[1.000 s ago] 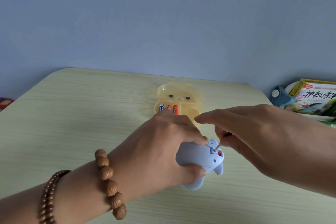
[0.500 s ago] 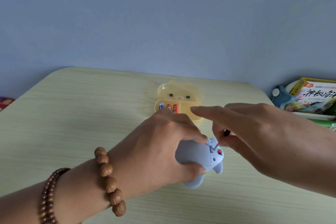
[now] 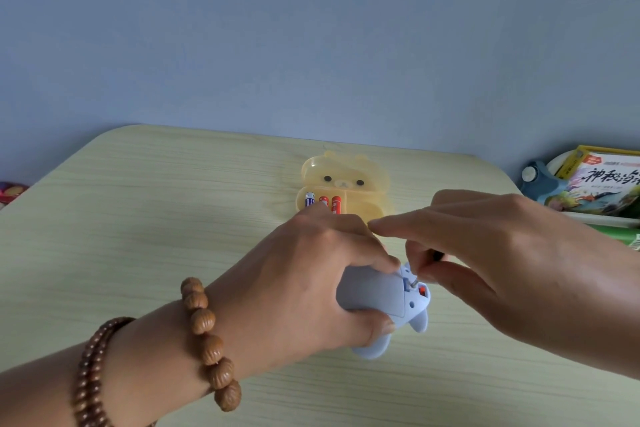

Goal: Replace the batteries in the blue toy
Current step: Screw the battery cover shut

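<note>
1. We see the left grip (image 3: 311, 274) clamped round the pale blue plastic animal-shaped toy (image 3: 374, 293), thumb on the near side and fingers over the top.
2. The toy sits low over the pale wood-grain tabletop (image 3: 156, 218), centre-right and nearer to us than the case. We cannot tell whether it touches the surface.
3. The right grip (image 3: 502, 260) pinches the small black-handled screwdriver (image 3: 413, 282). The index finger is stretched out to the left and the other fingers are curled.
4. The metal shaft tip is down on the toy's right end, just beside a small red spot.
5. The translucent yellow bear-shaped plastic case (image 3: 346, 177) lies open further back.
6. Three cylindrical batteries (image 3: 323, 201) stand side by side in the left part of its near half: one blue-white, two red. The left knuckles hide their lower ends.
7. On the left wrist we see a brown large-bead bracelet (image 3: 204, 340), with a thinner small-bead bracelet (image 3: 88, 374) further up the forearm.
8. At the right edge, off the tabletop, we see a colourful picture book (image 3: 602, 184).
</note>
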Available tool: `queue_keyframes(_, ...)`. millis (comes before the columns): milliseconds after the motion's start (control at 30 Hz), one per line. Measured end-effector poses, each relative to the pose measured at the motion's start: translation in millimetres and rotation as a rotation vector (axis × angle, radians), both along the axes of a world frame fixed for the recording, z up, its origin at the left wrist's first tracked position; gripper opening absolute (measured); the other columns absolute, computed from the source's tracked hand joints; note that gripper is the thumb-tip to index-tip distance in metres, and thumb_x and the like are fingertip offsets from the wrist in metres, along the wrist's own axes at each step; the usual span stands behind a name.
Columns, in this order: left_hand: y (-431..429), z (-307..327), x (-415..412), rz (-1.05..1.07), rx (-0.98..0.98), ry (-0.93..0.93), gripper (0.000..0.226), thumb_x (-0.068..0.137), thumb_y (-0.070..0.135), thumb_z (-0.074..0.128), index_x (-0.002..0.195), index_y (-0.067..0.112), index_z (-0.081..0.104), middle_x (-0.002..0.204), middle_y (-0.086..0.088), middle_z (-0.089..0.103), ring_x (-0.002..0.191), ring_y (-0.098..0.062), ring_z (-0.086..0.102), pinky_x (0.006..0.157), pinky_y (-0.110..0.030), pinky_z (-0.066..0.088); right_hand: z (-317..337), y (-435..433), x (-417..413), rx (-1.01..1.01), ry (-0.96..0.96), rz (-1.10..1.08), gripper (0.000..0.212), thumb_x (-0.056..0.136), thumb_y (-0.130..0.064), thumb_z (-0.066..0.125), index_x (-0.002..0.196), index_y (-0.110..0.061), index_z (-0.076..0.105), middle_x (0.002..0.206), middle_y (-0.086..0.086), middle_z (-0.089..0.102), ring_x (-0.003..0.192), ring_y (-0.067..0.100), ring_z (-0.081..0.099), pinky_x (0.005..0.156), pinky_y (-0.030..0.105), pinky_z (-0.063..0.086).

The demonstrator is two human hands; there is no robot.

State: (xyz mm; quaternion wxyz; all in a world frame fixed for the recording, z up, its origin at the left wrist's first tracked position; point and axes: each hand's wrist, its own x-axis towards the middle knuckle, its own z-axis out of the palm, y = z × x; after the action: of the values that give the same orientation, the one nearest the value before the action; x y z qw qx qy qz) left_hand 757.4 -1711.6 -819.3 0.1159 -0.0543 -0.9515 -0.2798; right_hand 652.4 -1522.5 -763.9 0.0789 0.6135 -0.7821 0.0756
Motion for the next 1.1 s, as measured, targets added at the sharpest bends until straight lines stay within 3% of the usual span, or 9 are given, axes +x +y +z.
queue_keyframes(133, -0.2, 0.7, -0.1, -0.013, -0.004, -0.011, 0.045, 0.068, 0.055, 0.072, 0.111, 0.046, 0.066, 0.113, 0.026, 0.062, 0.114, -0.006, 0.05, 0.09, -0.03, 0.048, 1.0, -1.5, 3.0, 0.035, -0.019, 0.011, 0.047, 0.073, 0.002, 0.08, 0.106, -0.03, 0.067, 0.078, -0.021, 0.062, 0.071, 0.002, 0.058, 0.049, 0.024, 0.051)
queue_keyframes(267, -0.8, 0.5, 0.8, 0.001, 0.003, 0.0, 0.045, 0.067, 0.054, 0.073, 0.111, 0.045, 0.067, 0.113, 0.025, 0.064, 0.116, -0.005, 0.05, 0.092, -0.03, 0.047, -3.7, -0.8, 0.8, 0.043, -0.04, 0.008, 0.055, 0.071, 0.006, 0.078, 0.108, -0.033, 0.066, 0.08, -0.022, 0.06, 0.073, 0.003, 0.055, 0.05, 0.02, 0.048)
queue_keyframes(400, -0.8, 0.6, 0.7, 0.009, 0.004, -0.004, 0.047, 0.067, 0.055, 0.074, 0.112, 0.046, 0.066, 0.111, 0.027, 0.063, 0.115, -0.004, 0.05, 0.091, -0.029, 0.047, -7.3, 1.3, -0.4, -0.045, -0.023, 0.005, 0.048, 0.075, -0.003, 0.081, 0.11, -0.034, 0.069, 0.079, -0.022, 0.063, 0.075, 0.008, 0.06, 0.048, 0.034, 0.052)
queue_keyframes(533, -2.0, 0.4, 2.0, 0.02, 0.018, -0.012, 0.048, 0.066, 0.058, 0.076, 0.111, 0.044, 0.067, 0.11, 0.028, 0.062, 0.114, -0.002, 0.051, 0.091, -0.026, 0.047, -11.9, 10.4, -1.6, -0.246, -0.025, -0.062, 0.033, 0.073, -0.014, 0.088, 0.098, -0.033, 0.078, 0.075, -0.018, 0.067, 0.072, 0.008, 0.063, 0.056, 0.032, 0.052)
queue_keyframes(600, -2.6, 0.4, 1.9, 0.021, 0.028, -0.013, 0.047, 0.065, 0.058, 0.077, 0.109, 0.042, 0.069, 0.109, 0.027, 0.064, 0.114, -0.001, 0.051, 0.093, -0.025, 0.046, -16.9, 18.3, -3.3, -0.419, -0.105, -0.178, 0.019, 0.076, -0.023, 0.086, 0.091, -0.034, 0.08, 0.076, -0.012, 0.069, 0.072, 0.002, 0.066, 0.065, 0.025, 0.051)
queue_keyframes(667, -2.3, 0.8, 1.1, 0.02, 0.033, -0.017, 0.047, 0.065, 0.057, 0.076, 0.108, 0.04, 0.07, 0.107, 0.025, 0.064, 0.112, -0.001, 0.052, 0.092, -0.024, 0.046, -28.0, 23.1, -5.8, -0.56, -0.143, -0.338, 0.01, 0.076, -0.029, 0.083, 0.084, -0.034, 0.079, 0.076, -0.011, 0.069, 0.077, -0.004, 0.066, 0.069, 0.009, 0.046)
queue_keyframes(767, -0.9, 1.4, -0.3, 0.012, 0.039, -0.025, 0.046, 0.065, 0.057, 0.074, 0.107, 0.038, 0.071, 0.106, 0.023, 0.064, 0.11, -0.004, 0.053, 0.09, -0.024, 0.047, -53.9, 27.4, -11.2, -0.564, -0.143, -0.624, 0.018, 0.075, -0.021, 0.087, 0.079, -0.034, 0.075, 0.07, -0.011, 0.07, 0.08, -0.001, 0.065, 0.065, -0.002, 0.04)
queue_keyframes(833, -0.7, 1.4, 0.0, 0.012, 0.03, -0.025, 0.047, 0.064, 0.057, 0.073, 0.107, 0.038, 0.071, 0.108, 0.023, 0.064, 0.111, -0.005, 0.053, 0.091, -0.024, 0.046, -68.7, 28.5, -13.2, -0.506, -0.183, -0.771, 0.022, 0.074, -0.019, 0.085, 0.078, -0.036, 0.072, 0.069, -0.014, 0.07, 0.061, 0.006, 0.064, 0.06, 0.007, 0.042)
queue_keyframes(1100, -0.3, 3.6, 0.7, 0.019, 0.036, -0.039, 0.046, 0.063, 0.057, 0.073, 0.106, 0.038, 0.071, 0.109, 0.022, 0.065, 0.112, -0.006, 0.052, 0.091, -0.021, 0.04, -85.3, 20.2, -8.9, -0.414, -0.187, -0.915, 0.017, 0.077, -0.024, 0.076, 0.071, -0.033, 0.063, 0.068, -0.016, 0.065, 0.062, 0.008, 0.062, 0.056, 0.032, 0.051)
